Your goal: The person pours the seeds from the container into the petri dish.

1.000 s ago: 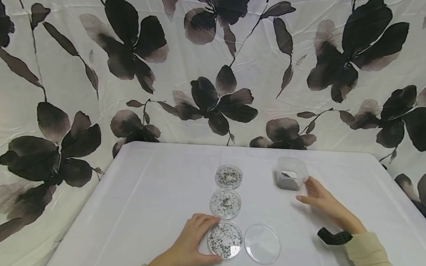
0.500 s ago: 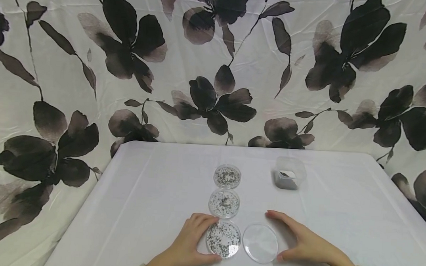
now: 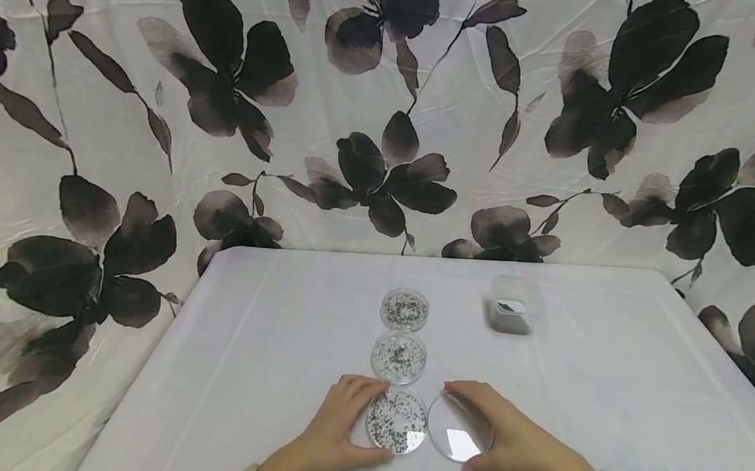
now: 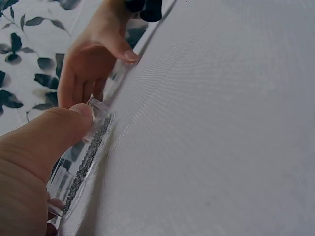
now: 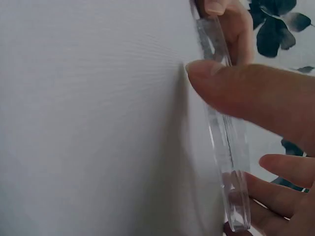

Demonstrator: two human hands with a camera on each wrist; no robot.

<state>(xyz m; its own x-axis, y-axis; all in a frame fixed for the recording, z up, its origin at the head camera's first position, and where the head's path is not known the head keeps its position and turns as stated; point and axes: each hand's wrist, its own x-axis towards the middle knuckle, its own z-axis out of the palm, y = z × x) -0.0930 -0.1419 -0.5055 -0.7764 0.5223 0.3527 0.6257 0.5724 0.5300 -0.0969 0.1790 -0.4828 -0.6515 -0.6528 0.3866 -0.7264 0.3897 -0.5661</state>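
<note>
My left hand [image 3: 334, 430] grips the nearest clear petri dish [image 3: 397, 422], its thumb at the near rim and fingertips at the far rim. Small dark granules lie scattered in that dish; the left wrist view shows them as a thin layer [image 4: 88, 164] along the bottom. Just to the right, my right hand [image 3: 517, 435] holds a clear round lid [image 3: 451, 425] between thumb and fingers. In the right wrist view the lid [image 5: 229, 142] is seen edge-on between the thumb and fingers. The lid's left edge sits close beside the dish; I cannot tell whether they touch.
Two more petri dishes with dark granules, a middle one [image 3: 399, 357] and a far one [image 3: 404, 309], line up behind the held dish. A clear box [image 3: 512, 308] with dark contents stands at the back right. White cloth covers the table [image 3: 253, 328]; a floral sheet [image 3: 384, 88] hangs behind.
My right hand has come from the clear box down and left to the lid and taken hold of its edges. A bright reflection now shows on the lid. The left hand stays on the dish.
</note>
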